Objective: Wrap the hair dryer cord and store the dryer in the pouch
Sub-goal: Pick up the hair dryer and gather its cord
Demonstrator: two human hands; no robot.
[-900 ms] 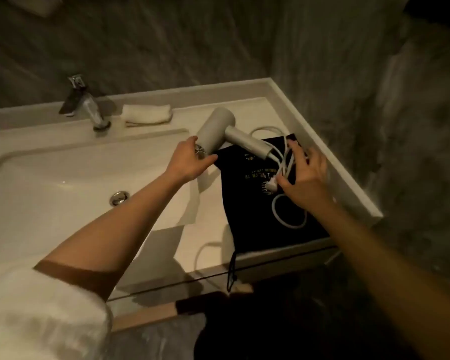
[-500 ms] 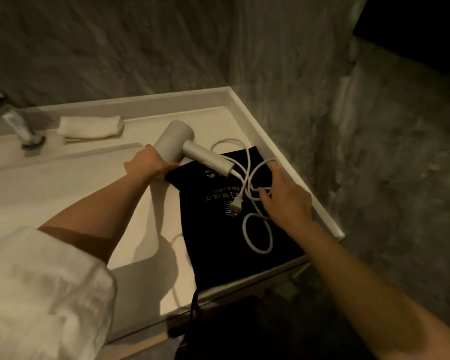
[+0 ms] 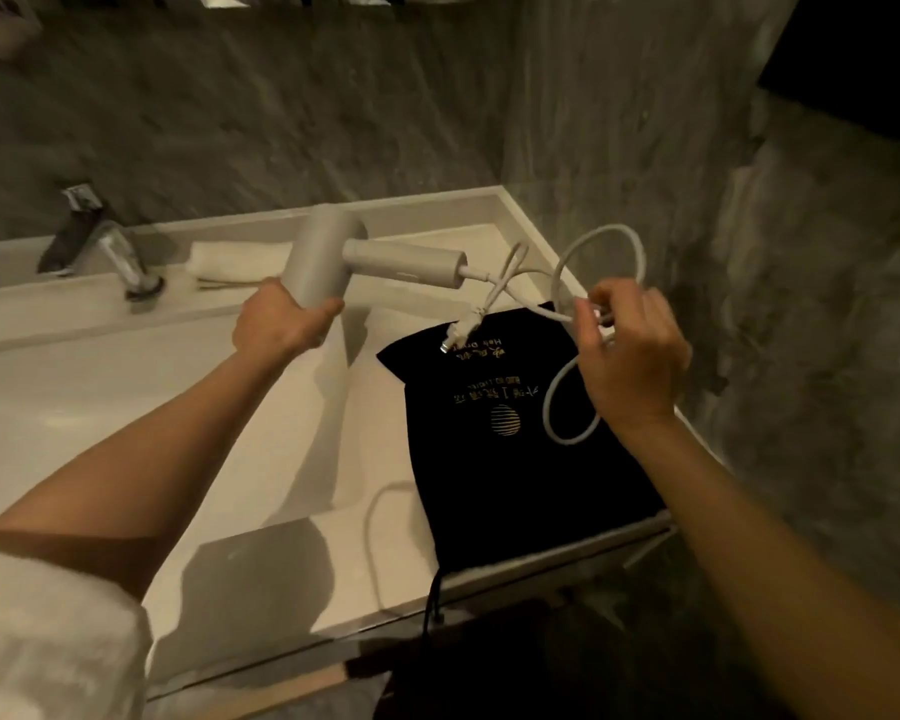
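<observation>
My left hand [image 3: 276, 324] grips the barrel of a pale grey hair dryer [image 3: 333, 262] and holds it up above the counter, handle pointing right. Its white cord [image 3: 562, 262] runs from the handle end in loose loops. My right hand [image 3: 635, 356] pinches the cord where the loops cross, above the right side of the pouch. The plug [image 3: 458, 332] dangles over the pouch's top edge. The black drawstring pouch [image 3: 510, 459] with gold print lies flat on the counter's right end, its drawstring hanging over the front edge.
A white sink basin [image 3: 99, 407] fills the left, with a chrome faucet [image 3: 104, 246] behind it. A folded white towel [image 3: 234, 259] lies by the back ledge. Stone walls close in at the back and right. The counter's front edge [image 3: 541, 574] runs under the pouch.
The dryer has been lifted off the pouch and counter by my left hand. My right hand has gathered the cord and raised it, so the loops now hang in the air.
</observation>
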